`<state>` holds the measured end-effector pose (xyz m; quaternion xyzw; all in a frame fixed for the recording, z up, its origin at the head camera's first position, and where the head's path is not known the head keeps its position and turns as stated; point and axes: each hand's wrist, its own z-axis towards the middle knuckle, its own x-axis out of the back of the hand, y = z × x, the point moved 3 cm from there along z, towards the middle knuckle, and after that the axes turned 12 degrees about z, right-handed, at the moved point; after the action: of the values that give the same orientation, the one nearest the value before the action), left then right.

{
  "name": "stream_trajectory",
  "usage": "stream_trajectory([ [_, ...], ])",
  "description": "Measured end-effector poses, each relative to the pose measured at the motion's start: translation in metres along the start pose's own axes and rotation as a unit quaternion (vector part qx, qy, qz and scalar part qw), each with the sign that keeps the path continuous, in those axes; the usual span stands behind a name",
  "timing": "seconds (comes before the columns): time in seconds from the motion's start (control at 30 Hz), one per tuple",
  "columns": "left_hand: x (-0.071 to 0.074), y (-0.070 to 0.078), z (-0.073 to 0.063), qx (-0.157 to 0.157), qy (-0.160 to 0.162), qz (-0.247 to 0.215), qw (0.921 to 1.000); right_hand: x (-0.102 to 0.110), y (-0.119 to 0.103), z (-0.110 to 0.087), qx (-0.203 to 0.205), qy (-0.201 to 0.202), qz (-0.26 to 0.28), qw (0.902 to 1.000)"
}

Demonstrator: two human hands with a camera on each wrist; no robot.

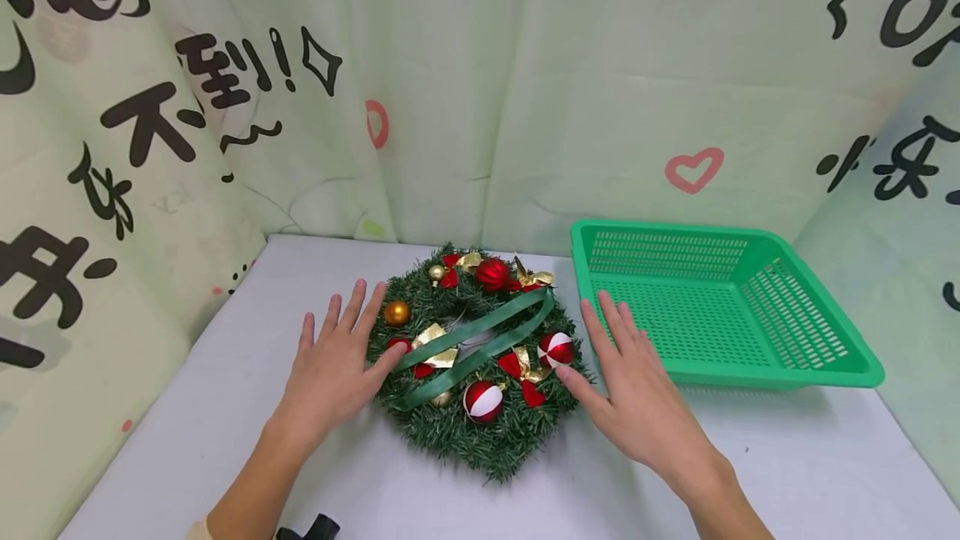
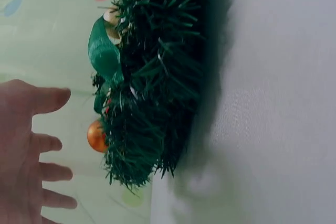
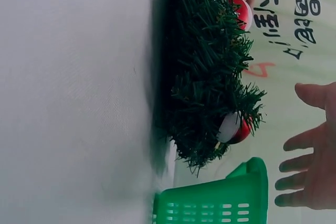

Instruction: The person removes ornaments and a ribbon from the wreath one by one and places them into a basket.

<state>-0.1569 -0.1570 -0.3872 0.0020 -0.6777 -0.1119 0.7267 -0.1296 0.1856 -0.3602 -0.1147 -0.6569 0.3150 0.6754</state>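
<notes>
Wreath (image 1: 486, 372) between spread fingers (image 1: 369, 312)

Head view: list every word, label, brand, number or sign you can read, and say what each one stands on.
"不": on the left part of the pale curtain.
"到!": on the same curtain, just above it and to the right.
Other black characters: cut off, folded or too stylised to read surely.
Wreath and green basket: no readable text.
</notes>
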Motion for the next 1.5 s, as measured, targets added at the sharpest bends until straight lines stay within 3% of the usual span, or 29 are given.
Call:
stream_trajectory([
  [0.37, -0.012, -0.013, 0.008, -0.041, -0.02, -0.078, 0.9959, 0.002, -0.006, 0.0, 0.001, 0.033, 0.059, 0.9977],
  [0.77, -0.024, -0.033, 0.019, -0.072, -0.05, -0.176, 0.9805, 0.0, -0.015, -0.002, 0.049, 0.066, 0.08, 0.9934],
  [1.03, -0.035, -0.042, 0.029, -0.091, -0.068, -0.207, 0.9718, -0.005, -0.02, -0.001, 0.072, 0.044, 0.13, 0.9879],
  [1.27, -0.041, -0.044, 0.034, -0.114, -0.069, -0.203, 0.9701, -0.013, -0.025, 0.0, 0.088, 0.022, 0.152, 0.9842],
  [1.5, -0.044, -0.047, 0.035, -0.112, -0.093, -0.2, 0.9689, -0.023, -0.029, 0.001, 0.085, -0.024, 0.194, 0.977],
])
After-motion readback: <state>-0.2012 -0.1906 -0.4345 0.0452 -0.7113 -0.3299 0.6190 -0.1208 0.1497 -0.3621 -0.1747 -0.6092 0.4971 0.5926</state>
